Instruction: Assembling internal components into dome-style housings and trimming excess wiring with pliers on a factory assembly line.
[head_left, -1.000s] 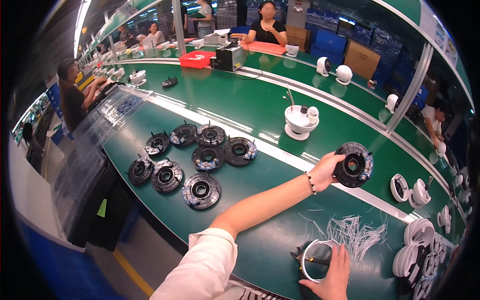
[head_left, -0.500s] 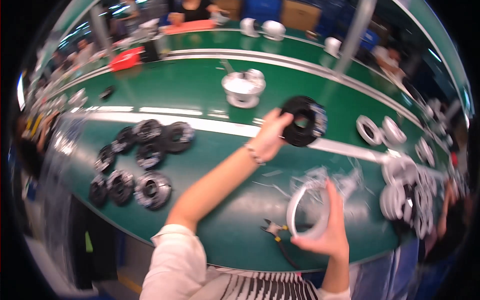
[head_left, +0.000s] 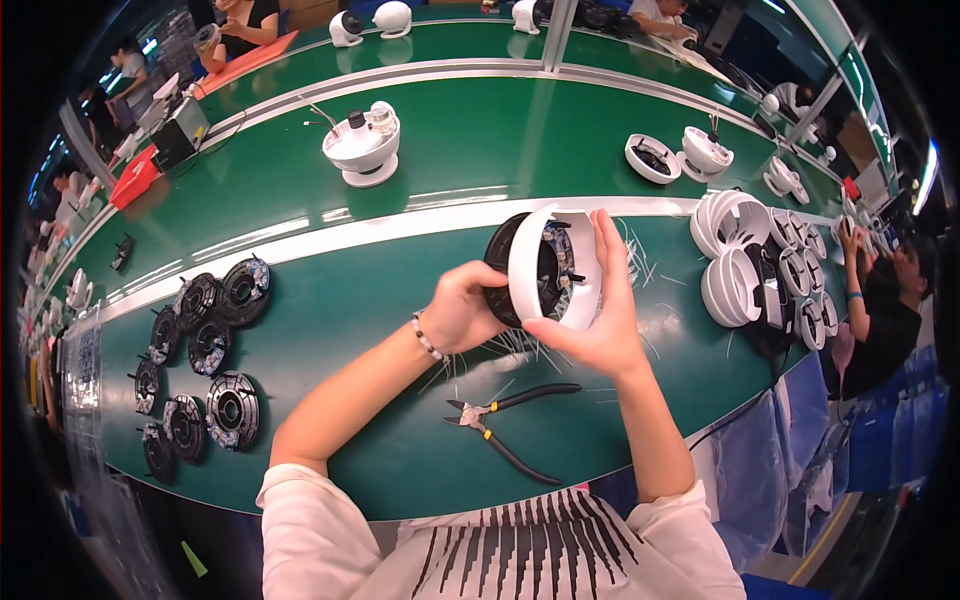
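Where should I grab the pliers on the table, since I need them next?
Grip the pliers by their two black handles, coming from above on the right, a short way below the right hand. They lie flat, with the handles spread toward the right and the small jaws pointing left.

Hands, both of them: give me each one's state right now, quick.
Left hand: closed on the black round module.
Right hand: closed on the white ring housing, fitted over that module.

Both hands [head_left: 465,312] [head_left: 590,320] raised together, fingers curled.
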